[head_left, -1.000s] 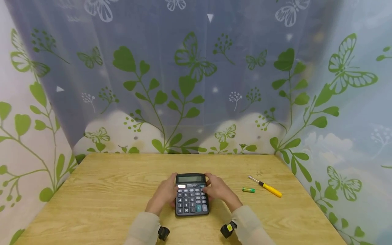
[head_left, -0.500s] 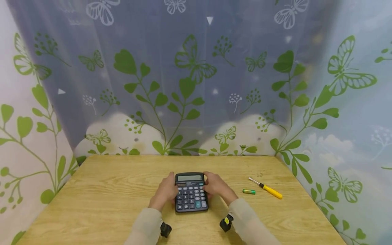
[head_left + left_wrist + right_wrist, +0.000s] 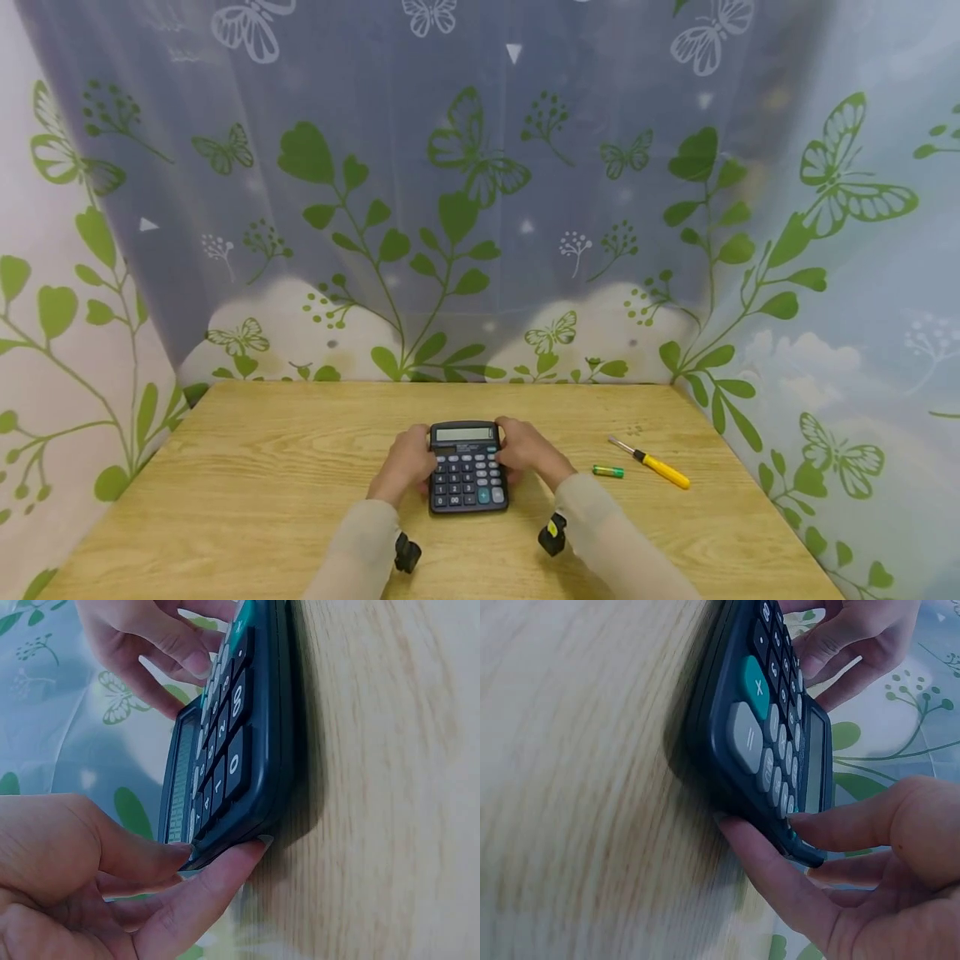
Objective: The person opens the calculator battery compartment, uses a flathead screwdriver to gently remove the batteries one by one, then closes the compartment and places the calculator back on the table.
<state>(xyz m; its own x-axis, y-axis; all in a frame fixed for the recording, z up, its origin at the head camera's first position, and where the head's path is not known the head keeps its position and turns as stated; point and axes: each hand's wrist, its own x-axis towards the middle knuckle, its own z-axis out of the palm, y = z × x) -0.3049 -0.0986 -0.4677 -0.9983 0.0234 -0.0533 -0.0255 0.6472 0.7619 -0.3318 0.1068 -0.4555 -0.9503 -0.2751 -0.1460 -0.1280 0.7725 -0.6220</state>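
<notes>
A dark calculator with a grey screen lies at the middle of the table, its keys facing up. Along its left edge, my left hand grips it with the thumb on top. My right hand holds the opposite edge in the same way. In the left wrist view, the thumb and a finger of the left hand pinch the side of the calculator. The right wrist view has the right hand pinching the other side, near the grey equals key. Fingers under the calculator are partly hidden.
On the wooden table, a green battery lies right of the hands. Beside it is a screwdriver with a yellow handle, and tiny screws lie behind. A patterned curtain borders the table's back.
The calculator has shifted slightly away from me and appears lowered at its near edge, with both hands still holding its sides. Battery and screwdriver stay where they were.
</notes>
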